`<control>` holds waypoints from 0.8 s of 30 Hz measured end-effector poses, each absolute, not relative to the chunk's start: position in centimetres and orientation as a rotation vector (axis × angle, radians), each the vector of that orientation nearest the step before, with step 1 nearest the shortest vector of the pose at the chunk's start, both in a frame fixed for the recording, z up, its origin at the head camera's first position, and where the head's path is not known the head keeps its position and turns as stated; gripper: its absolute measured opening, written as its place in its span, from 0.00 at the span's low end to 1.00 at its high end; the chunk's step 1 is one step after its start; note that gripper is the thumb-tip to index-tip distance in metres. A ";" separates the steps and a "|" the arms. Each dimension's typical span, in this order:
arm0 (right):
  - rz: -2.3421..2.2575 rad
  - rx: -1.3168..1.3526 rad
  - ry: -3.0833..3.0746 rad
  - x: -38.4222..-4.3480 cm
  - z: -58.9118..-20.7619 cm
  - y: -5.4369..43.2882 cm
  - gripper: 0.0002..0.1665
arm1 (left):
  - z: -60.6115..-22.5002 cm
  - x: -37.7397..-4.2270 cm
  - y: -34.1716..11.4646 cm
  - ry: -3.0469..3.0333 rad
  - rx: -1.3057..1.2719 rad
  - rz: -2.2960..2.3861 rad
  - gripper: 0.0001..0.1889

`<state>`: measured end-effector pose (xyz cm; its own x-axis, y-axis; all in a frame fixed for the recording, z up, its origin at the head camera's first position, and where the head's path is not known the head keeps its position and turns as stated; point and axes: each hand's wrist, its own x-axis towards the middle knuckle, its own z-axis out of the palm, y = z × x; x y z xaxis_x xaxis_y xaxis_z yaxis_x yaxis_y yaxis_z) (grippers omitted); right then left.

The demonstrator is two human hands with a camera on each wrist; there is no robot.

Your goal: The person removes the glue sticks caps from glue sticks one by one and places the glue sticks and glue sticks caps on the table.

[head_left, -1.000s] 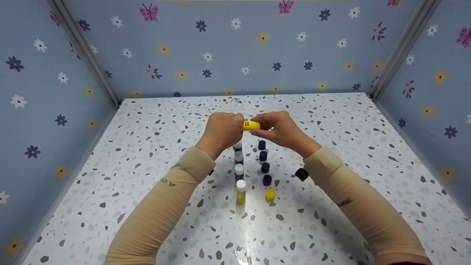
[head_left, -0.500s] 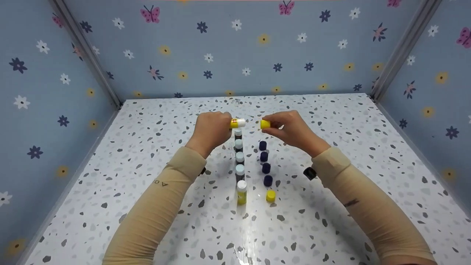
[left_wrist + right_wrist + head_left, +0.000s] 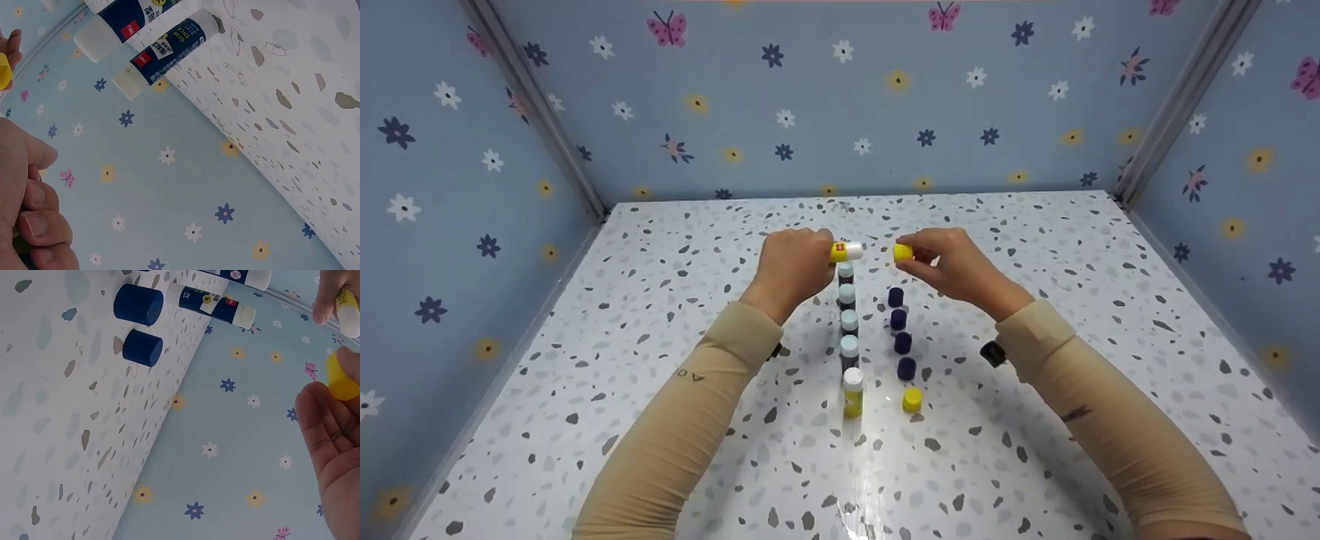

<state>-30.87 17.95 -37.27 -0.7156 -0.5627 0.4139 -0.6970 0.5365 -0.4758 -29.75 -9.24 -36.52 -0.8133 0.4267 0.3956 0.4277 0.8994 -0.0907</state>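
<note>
My left hand [image 3: 795,270] grips a yellow glue stick [image 3: 839,252] lying sideways in the air, its white end bare and pointing right. Across a small gap, my right hand [image 3: 952,262] pinches a yellow cap [image 3: 903,253] between thumb and fingers; the right wrist view shows this yellow cap [image 3: 341,379] close up. Below the hands, a row of uncapped glue sticks stands upright: several dark blue ones, such as this glue stick [image 3: 850,346], and a yellow glue stick [image 3: 853,394] nearest me. In the left wrist view, a blue glue stick [image 3: 169,48] has a readable label.
Right of the sticks, several dark blue caps [image 3: 902,343] stand in a parallel row, with another yellow cap [image 3: 912,400] at the near end. The speckled white table [image 3: 697,247] meets a blue flowered wall [image 3: 810,90] behind and at both sides.
One second ago the yellow cap was on the glue stick. It came off as the hands moved apart, left and right. Over the last half second the hands have hardly moved.
</note>
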 end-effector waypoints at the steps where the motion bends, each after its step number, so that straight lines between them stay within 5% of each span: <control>1: 0.931 1.063 -2.573 -30.9 -37.2 17.9 0.18 | -36.5 -29.7 -9.2 -2.652 -0.622 -0.019 0.10; 14: 0.843 0.933 -2.807 -32.6 -37.2 16.9 0.25 | -37.0 -30.1 -9.4 -2.750 -0.518 -0.319 0.12; 24: 0.850 0.812 -2.938 -34.5 -38.0 16.5 0.18 | -37.7 -30.4 -10.0 -2.721 -0.476 -0.704 0.13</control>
<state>-34.48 16.47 -38.02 -0.8681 -0.4824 0.1171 -0.4704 0.7239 -0.5047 -30.35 -10.00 -37.73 -0.9035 0.2412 0.3542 0.3827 0.8260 0.4139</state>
